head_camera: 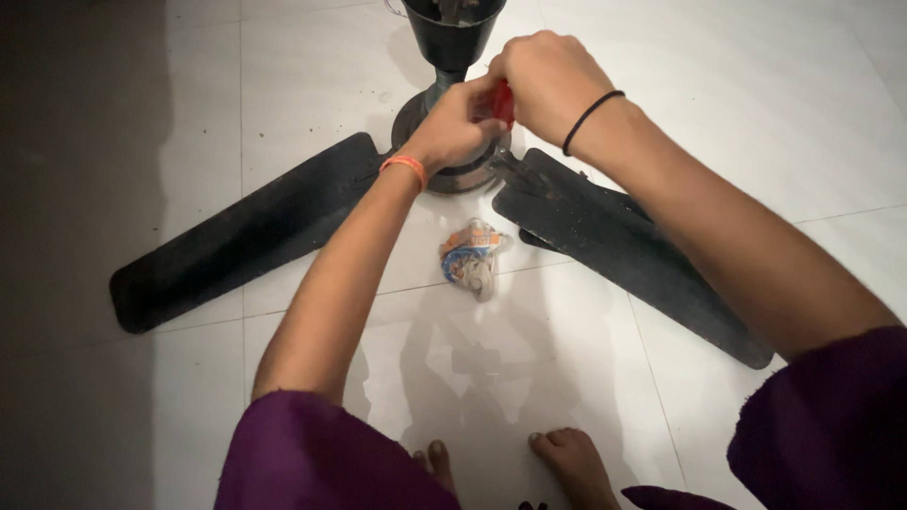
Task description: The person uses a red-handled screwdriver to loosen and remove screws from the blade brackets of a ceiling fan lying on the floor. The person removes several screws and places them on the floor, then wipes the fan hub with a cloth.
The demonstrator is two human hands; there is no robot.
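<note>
Both hands (501,104) grip a red tool (504,102) above the fan motor (453,165).

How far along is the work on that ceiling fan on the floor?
Done: the fan already lies on the white floor, with two dark blades attached. In hand: the right hand holds a red-handled tool at the hub, while the left hand steadies there. A crumpled rag lies nearby. What remains cannot be told; the hub is hidden.
</note>
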